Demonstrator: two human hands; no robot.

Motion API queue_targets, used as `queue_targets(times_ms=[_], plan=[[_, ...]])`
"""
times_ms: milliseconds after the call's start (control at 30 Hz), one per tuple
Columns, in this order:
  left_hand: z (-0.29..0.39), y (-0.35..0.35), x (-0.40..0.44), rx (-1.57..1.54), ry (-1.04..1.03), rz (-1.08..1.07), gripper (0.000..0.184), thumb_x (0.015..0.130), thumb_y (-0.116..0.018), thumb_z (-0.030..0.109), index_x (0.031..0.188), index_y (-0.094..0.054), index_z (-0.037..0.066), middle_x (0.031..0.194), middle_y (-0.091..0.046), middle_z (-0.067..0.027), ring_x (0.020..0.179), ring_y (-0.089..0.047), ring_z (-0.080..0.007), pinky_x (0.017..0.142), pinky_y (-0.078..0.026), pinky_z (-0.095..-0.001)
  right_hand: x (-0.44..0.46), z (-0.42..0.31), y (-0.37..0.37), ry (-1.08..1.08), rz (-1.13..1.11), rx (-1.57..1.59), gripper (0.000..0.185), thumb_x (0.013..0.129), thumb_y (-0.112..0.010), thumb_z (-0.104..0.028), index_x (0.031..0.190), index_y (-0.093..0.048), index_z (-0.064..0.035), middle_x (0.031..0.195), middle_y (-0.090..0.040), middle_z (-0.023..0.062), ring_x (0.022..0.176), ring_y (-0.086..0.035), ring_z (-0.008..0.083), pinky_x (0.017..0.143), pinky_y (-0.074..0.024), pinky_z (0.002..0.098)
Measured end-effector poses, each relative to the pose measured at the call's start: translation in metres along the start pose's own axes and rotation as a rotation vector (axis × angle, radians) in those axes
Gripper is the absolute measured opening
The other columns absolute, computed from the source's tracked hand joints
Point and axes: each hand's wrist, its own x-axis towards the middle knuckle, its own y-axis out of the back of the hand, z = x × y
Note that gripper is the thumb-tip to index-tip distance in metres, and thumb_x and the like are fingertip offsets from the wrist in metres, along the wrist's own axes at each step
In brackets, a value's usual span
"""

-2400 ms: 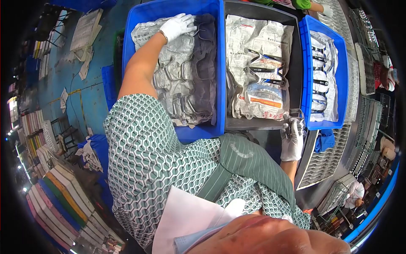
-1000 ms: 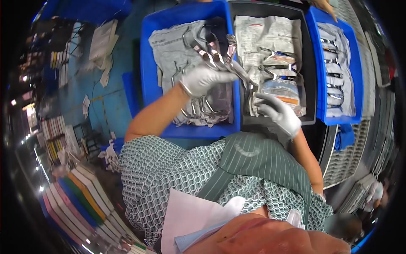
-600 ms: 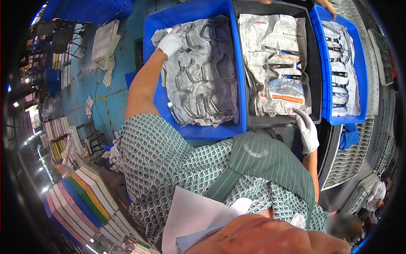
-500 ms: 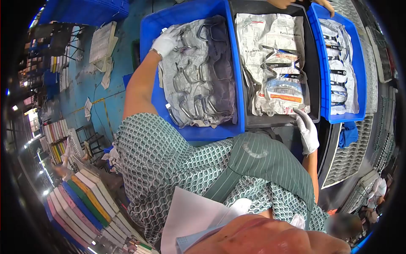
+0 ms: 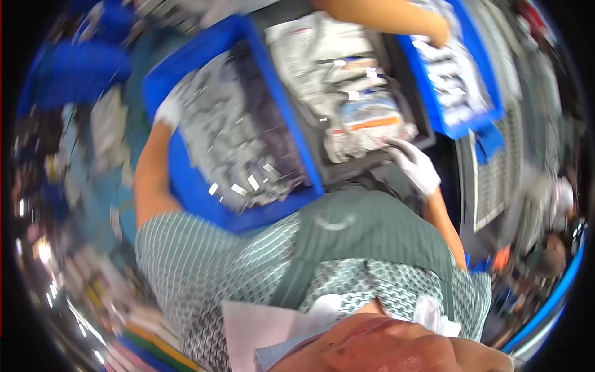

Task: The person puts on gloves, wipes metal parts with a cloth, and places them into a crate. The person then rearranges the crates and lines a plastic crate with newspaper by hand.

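Note:
My left hand (image 5: 168, 111), in a white glove, is at the left rim of a large blue bin (image 5: 282, 108); blur hides its fingers. Inside that bin, curved metal pieces (image 5: 253, 182) lie on crumpled grey paper (image 5: 214, 93), smeared by motion. My right hand (image 5: 416, 168), also gloved in white, has its fingers stretched out at the near edge of a black bin (image 5: 347, 173). Its fingertips are by the newspaper (image 5: 372, 124) lining that bin; whether they touch it I cannot tell. Dark, slim pieces (image 5: 354, 95) with bright spots rest on the newspaper.
Another person's bare arm (image 5: 384, 15) reaches over the black bin to a smaller blue bin (image 5: 462, 130) holding dark pieces on white paper. A blue cloth (image 5: 489, 144) hangs below it. Grey patterned panels (image 5: 496, 180) stand at the right. More blue bins (image 5: 80, 74) are at the far left.
The view has swung, so the bins look tilted and blurred. My left hand has gone from above the paper to the bin's left rim. The other person's arm extends further in.

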Motion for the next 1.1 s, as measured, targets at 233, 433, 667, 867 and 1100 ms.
queue_targets(times_ms=[233,433,667,867,1100], plan=[[0.047,-0.053,0.021,-0.355,0.417,-0.397,0.058,0.087,-0.047,0.017,0.139,-0.036,-0.004,0.153,-0.023,-0.0160,0.141,-0.021,-0.0283,0.114,-0.023,-0.0338,-0.011,0.004,0.003,0.095,-0.005,-0.040,0.038,0.094,-0.051,-0.032,0.122,-0.058,-0.0076,0.116,-0.063,0.0127,0.108,-0.059,0.0253,0.094,-0.0445,0.0333],[0.040,0.007,0.026,-0.735,0.393,-0.605,0.043,0.085,-0.049,0.028,0.127,-0.058,0.022,0.124,-0.059,-0.0143,0.119,-0.052,-0.0346,0.104,-0.038,-0.0396,-0.019,0.021,0.001,0.131,0.041,0.004,0.035,0.094,-0.051,-0.031,0.117,-0.061,-0.0072,0.109,-0.066,0.0104,0.096,-0.064,0.0219,0.087,-0.0488,0.0311],[0.027,0.084,0.032,-1.385,1.018,0.415,0.034,0.091,-0.050,0.025,0.112,-0.064,0.002,0.111,-0.065,-0.0172,0.106,-0.060,-0.0291,0.095,-0.043,-0.0350,-0.051,0.045,0.016,-0.036,0.408,0.573,0.037,0.096,-0.054,-0.035,0.091,-0.064,0.0004,0.080,-0.066,0.0068,0.071,-0.063,0.0128,0.068,-0.0512,0.0260],[0.121,0.381,0.040,-1.620,0.350,0.412,0.026,0.094,-0.056,0.025,0.111,-0.065,0.006,0.116,-0.062,-0.0104,0.109,-0.057,-0.0235,0.098,-0.042,-0.0352,0.005,0.168,0.111,-0.161,1.065,1.247,0.050,0.097,-0.041,-0.049,0.109,-0.062,-0.0049,0.096,-0.066,0.0107,0.078,-0.059,0.0167,0.072,-0.0485,0.0297],[0.223,0.518,0.184,-2.807,0.275,0.192,0.062,0.092,-0.054,0.042,0.141,-0.039,0.007,0.138,-0.048,-0.0146,0.123,-0.050,-0.0289,0.100,-0.040,-0.0392,0.067,0.154,0.231,0.047,1.317,1.333,0.058,0.094,-0.044,-0.053,0.129,-0.046,-0.0070,0.127,-0.052,0.0155,0.114,-0.051,0.0274,0.093,-0.0428,0.0400]])
